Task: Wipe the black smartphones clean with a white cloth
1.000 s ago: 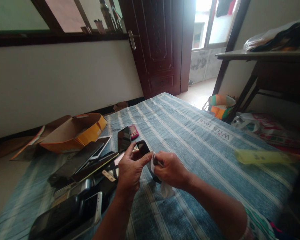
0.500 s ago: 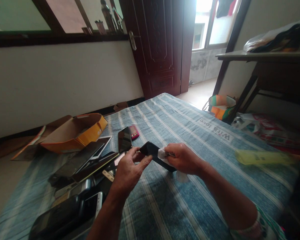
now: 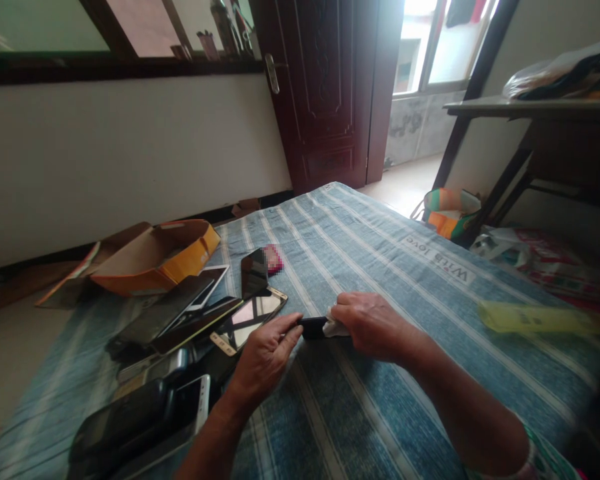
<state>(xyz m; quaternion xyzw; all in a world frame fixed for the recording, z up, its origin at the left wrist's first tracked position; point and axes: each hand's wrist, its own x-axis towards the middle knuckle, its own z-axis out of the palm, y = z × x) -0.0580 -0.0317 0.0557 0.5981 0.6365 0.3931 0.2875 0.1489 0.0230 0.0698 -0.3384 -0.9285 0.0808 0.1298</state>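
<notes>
A black phone (image 3: pixel 313 327) is held above the striped bedsheet, turned so that a narrow side faces me. My left hand (image 3: pixel 269 350) pinches its left end between thumb and fingers. At its right end my right hand (image 3: pixel 373 325) is closed round a crumpled white tissue (image 3: pixel 333 325), which presses against the phone. The fingers of the right hand hide part of the tissue and that end of the phone. Just beyond my left hand lies a gold-framed phone (image 3: pixel 253 317) with a reflective face. Behind it are a dark phone (image 3: pixel 255 273) and a small pink item (image 3: pixel 274 259), partly blurred out.
Several old phones and dark devices (image 3: pixel 125 420) are heaped on the left of the bed (image 3: pixel 380 260). An open orange cardboard box (image 3: pixel 155 267) stands behind them. A yellow plastic wrapper (image 3: pixel 530 317) lies at the right. Beyond are a door (image 3: pixel 325 100) and a desk (image 3: pixel 530 107).
The black phone has turned from showing its broad face to showing its narrow side. My left hand has shifted slightly, uncovering the gold-framed phone. The tissue stays in my right hand.
</notes>
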